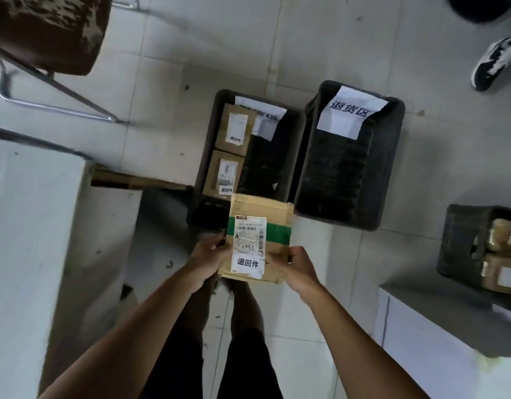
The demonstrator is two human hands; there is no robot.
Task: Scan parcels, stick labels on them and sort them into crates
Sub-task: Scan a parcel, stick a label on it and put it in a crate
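Note:
I hold a cardboard parcel (277,208) with a green tape band and a white shipping label above the floor, at the near edge of the left black crate (203,208). My left hand (209,256) grips its left side and my right hand (298,267) grips its right side. A white sticker with printed characters sits on the parcel's near end. Two labelled cardboard parcels (234,129) lie along the left side of that crate. The right black crate (392,168) holds only a white paper sign (349,113).
A third dark crate (461,240) with several parcels stands at the right. A white table (27,226) is at my left and another white surface (438,349) at my right. A chair (47,33) stands far left. Another person's shoe (497,63) is far right.

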